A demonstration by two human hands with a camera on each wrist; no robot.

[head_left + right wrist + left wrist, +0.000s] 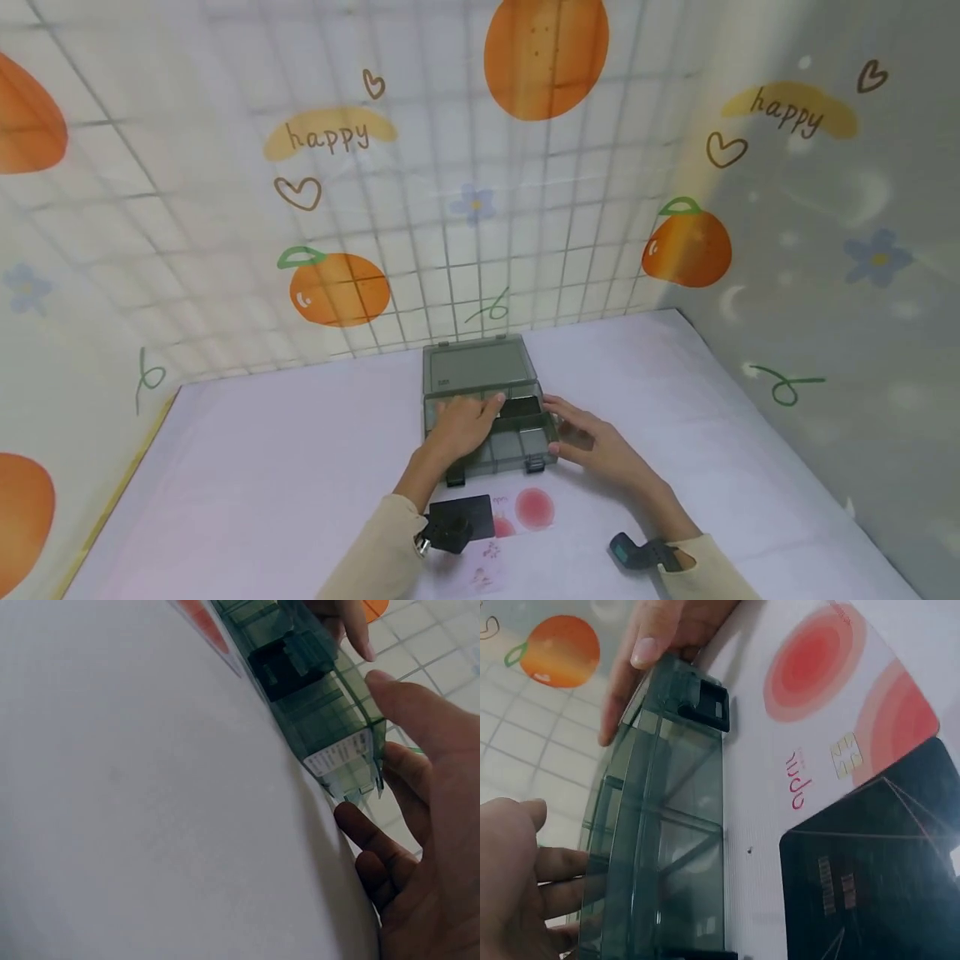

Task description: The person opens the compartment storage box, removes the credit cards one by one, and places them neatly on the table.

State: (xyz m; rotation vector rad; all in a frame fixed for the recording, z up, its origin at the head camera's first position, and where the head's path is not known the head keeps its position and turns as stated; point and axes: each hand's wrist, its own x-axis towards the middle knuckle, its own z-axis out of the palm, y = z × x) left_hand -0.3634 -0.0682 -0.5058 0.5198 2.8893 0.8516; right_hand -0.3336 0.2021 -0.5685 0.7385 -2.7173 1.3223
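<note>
A translucent green plastic compartment box [480, 367] lies on the table with its lid folded back. My left hand [461, 429] reaches over the left part of the box, its fingers down among the compartments and the thumb apart; nothing shows held, though the fingertips are partly hidden. A dark flat piece [521, 407] lies in a back compartment, right of the left thumb. My right hand [596, 446] holds the box's right end. In the right wrist view, the right thumb [382, 679] is at the upper edge, while curled fingers meet the labelled side [341, 754].
In front of the box lie a black card [468, 510], a white card with red circles [534, 508] and a pale flower-patterned card [483, 567]. Printed curtains [480, 250] stand behind and beside the white table [300, 467].
</note>
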